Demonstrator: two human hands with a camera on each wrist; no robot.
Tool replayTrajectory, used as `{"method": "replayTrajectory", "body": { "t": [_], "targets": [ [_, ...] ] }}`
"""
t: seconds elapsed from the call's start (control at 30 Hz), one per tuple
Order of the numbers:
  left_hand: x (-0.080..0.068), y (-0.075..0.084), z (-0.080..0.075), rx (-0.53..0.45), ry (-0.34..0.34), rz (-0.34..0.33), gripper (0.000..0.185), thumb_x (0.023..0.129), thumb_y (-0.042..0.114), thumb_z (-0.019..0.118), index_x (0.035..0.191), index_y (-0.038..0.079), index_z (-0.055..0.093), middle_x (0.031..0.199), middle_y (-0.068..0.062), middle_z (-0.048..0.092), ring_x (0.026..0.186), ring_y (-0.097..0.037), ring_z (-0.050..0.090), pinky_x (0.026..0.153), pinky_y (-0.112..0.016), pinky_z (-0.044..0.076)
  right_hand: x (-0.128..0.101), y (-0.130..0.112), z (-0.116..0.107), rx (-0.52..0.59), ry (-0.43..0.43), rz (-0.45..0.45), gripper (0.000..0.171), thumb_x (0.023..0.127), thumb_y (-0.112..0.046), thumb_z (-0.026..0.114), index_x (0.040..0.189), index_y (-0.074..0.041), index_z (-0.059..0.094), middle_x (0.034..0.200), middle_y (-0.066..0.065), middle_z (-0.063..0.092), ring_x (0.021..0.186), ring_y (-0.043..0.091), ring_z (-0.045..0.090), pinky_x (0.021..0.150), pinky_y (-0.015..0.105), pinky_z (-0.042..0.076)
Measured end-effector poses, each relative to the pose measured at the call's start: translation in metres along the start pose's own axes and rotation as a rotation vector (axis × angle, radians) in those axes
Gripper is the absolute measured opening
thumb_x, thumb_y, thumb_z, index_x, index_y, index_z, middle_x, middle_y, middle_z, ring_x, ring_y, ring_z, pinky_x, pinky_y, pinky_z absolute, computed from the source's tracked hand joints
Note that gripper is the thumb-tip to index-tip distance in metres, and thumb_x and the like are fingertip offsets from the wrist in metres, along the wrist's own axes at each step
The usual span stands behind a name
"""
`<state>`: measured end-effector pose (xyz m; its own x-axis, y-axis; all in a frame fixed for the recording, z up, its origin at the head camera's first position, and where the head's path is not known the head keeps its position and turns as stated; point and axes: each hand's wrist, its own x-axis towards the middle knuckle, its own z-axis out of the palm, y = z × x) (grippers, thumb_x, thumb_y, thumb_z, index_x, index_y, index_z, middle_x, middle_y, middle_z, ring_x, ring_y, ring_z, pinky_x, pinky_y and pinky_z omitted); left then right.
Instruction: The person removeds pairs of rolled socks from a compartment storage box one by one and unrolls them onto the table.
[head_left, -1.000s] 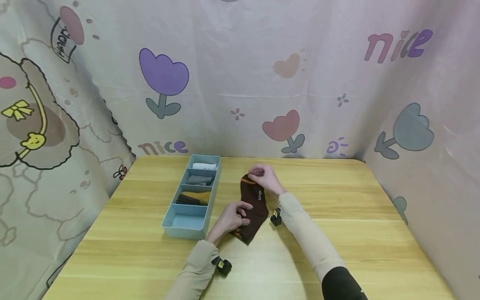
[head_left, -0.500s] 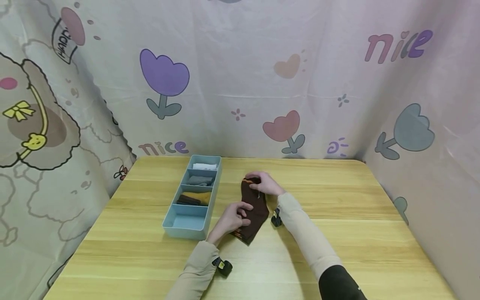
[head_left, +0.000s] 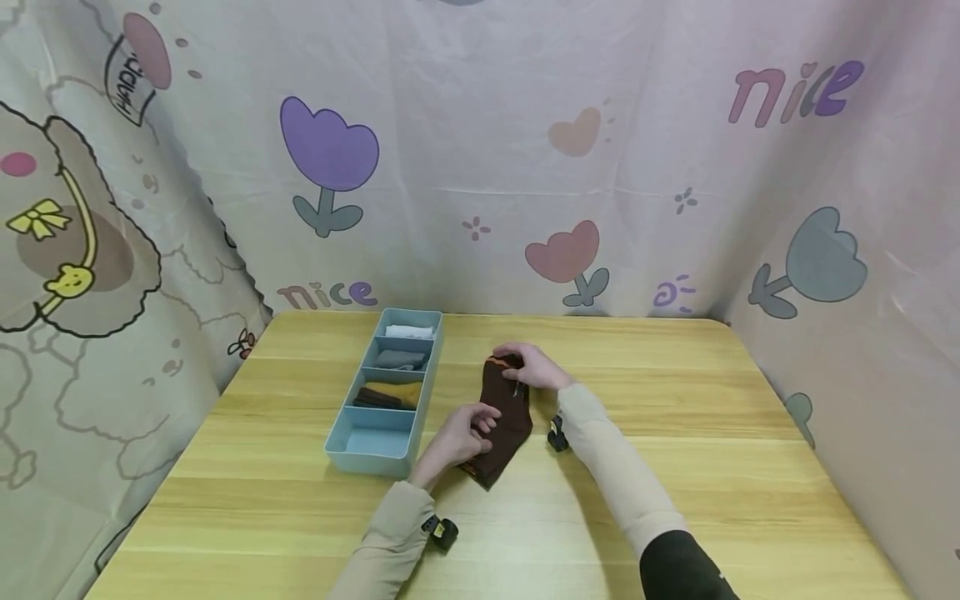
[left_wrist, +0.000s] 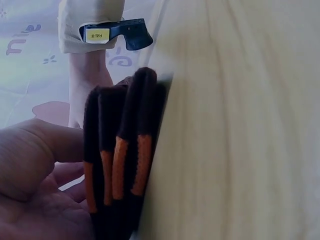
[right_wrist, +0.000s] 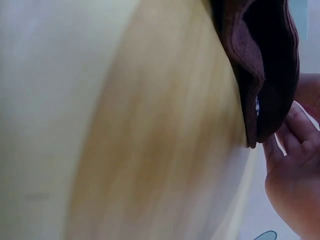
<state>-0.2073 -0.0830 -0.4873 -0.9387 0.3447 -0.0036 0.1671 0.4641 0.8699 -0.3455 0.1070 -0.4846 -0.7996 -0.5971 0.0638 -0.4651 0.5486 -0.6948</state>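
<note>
A pair of dark brown socks (head_left: 512,421) with orange bands lies flat on the table, right of a blue divided box (head_left: 371,467). My left hand (head_left: 456,437) rests over their near left part, index finger and thumb spread on top. In the left wrist view the socks (left_wrist: 133,107) show several stacked layers with orange stripes, and my thumb touches their upper face. My right hand (head_left: 538,368) lies over the far end, fingers at the orange-banded edge and thumb on the cloth. From the right wrist, fingertips (right_wrist: 295,120) meet the end of the socks (right_wrist: 275,60).
The box has several compartments in a row, with a white folded item (head_left: 408,332), a grey folded item (head_left: 399,360), and brown and yellow folded ones (head_left: 393,393). Its nearest compartment shows a bare bottom. A patterned curtain (head_left: 465,150) hangs behind the wooden table (head_left: 675,400).
My right hand has come down from the far edge, its thumb now lower on the socks. The socks and my left hand have shifted slightly left.
</note>
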Motion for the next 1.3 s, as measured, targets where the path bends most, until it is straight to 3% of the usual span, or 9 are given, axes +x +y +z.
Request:
{"method": "replayTrajectory", "body": {
  "t": [0.17, 0.37, 0.53, 0.7, 1.13, 1.3],
  "targets": [
    [-0.001, 0.001, 0.000, 0.057, -0.002, -0.010, 0.043, 0.074, -0.019, 0.064, 0.115, -0.006, 0.065, 0.099, -0.015, 0.065, 0.087, -0.020, 0.057, 0.073, -0.025, 0.050, -0.004, 0.002, -0.002, 0.005, 0.004, 0.008, 0.047, 0.093, -0.001, 0.066, 0.139, 0.003, 0.055, 0.140, 0.022, 0.060, 0.134, 0.037, 0.054, 0.114, 0.050, 0.042],
    [-0.006, 0.004, -0.002, 0.154, 0.046, -0.013, 0.041, 0.078, -0.020, 0.054, 0.115, -0.004, 0.064, 0.105, -0.015, 0.067, 0.096, -0.025, 0.058, 0.084, -0.036, 0.053, -0.013, 0.003, -0.006, -0.003, 0.037, 0.050, 0.049, 0.091, 0.000, 0.067, 0.138, 0.004, 0.055, 0.141, 0.023, 0.059, 0.134, 0.038, 0.053, 0.116, 0.051, 0.040],
    [-0.007, 0.004, -0.005, 0.209, 0.085, -0.028, 0.047, 0.072, -0.019, 0.051, 0.113, 0.000, 0.066, 0.106, -0.013, 0.068, 0.100, -0.026, 0.059, 0.090, -0.041, 0.052, -0.020, 0.003, -0.008, 0.016, 0.058, 0.114, 0.050, 0.090, 0.000, 0.068, 0.139, 0.003, 0.055, 0.142, 0.022, 0.058, 0.136, 0.038, 0.051, 0.118, 0.051, 0.038],
    [-0.004, 0.003, -0.007, 0.229, 0.107, -0.025, 0.052, 0.064, -0.019, 0.049, 0.109, 0.001, 0.068, 0.102, -0.012, 0.069, 0.097, -0.026, 0.060, 0.088, -0.040, 0.052, -0.025, 0.001, -0.010, 0.026, 0.091, 0.125, 0.048, 0.089, 0.000, 0.070, 0.135, 0.005, 0.057, 0.136, 0.025, 0.062, 0.131, 0.040, 0.055, 0.115, 0.051, 0.041],
    [0.001, -0.002, -0.009, 0.238, 0.182, -0.014, 0.052, 0.063, -0.019, 0.047, 0.105, 0.001, 0.070, 0.099, -0.013, 0.069, 0.096, -0.028, 0.061, 0.090, -0.042, 0.050, -0.040, -0.001, -0.009, 0.027, 0.166, 0.227, 0.047, 0.086, 0.003, 0.072, 0.131, 0.006, 0.059, 0.133, 0.025, 0.063, 0.128, 0.039, 0.057, 0.114, 0.050, 0.042],
    [0.002, -0.002, -0.008, 0.248, 0.191, -0.034, 0.053, 0.064, -0.019, 0.047, 0.107, 0.003, 0.070, 0.102, -0.012, 0.068, 0.098, -0.027, 0.060, 0.089, -0.044, 0.047, -0.047, -0.003, -0.008, 0.024, 0.180, 0.224, 0.045, 0.086, 0.003, 0.071, 0.130, 0.008, 0.059, 0.131, 0.026, 0.063, 0.126, 0.040, 0.058, 0.113, 0.050, 0.043]
  ]
}}
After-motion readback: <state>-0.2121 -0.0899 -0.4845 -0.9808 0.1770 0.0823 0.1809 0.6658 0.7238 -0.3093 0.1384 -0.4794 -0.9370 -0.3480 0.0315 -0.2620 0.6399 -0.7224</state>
